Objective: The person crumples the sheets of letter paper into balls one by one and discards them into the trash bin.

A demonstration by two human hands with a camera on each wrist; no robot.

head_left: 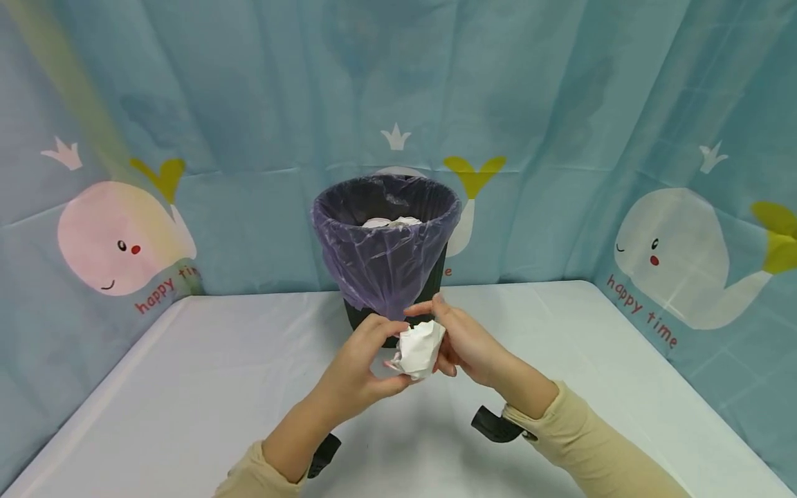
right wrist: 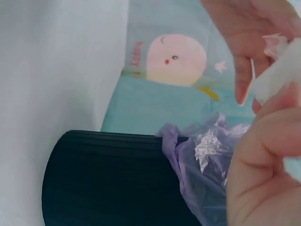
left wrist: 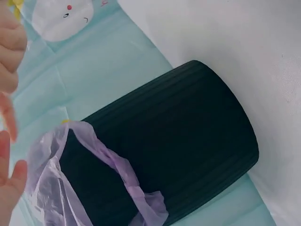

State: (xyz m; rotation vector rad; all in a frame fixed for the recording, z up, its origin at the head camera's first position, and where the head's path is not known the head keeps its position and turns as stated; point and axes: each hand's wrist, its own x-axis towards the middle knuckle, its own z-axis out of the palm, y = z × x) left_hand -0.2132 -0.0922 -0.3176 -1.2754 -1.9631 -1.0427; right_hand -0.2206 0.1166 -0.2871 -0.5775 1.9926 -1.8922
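A crumpled white paper ball point(head_left: 420, 349) is between both hands, in front of the bin in the head view. My left hand point(head_left: 355, 366) grips its left side, thumb below and index finger above. Curled fingers of my right hand point(head_left: 473, 346) hold its right side, with one finger stretched across above it. In the right wrist view, the paper point(right wrist: 280, 75) sits between the right hand point(right wrist: 263, 165) and the left hand point(right wrist: 254, 28). Only parts of the left hand point(left wrist: 10, 188) and right hand point(left wrist: 10, 52) show in the left wrist view; the paper is hidden there.
Behind the hands, a black bin point(left wrist: 178, 132) with a purple plastic liner point(head_left: 386, 263) stands on the white table point(head_left: 249, 387). White crumpled pieces point(head_left: 392, 223) lie inside it. A blue curtain point(head_left: 249, 104) printed with whales hangs around the table.
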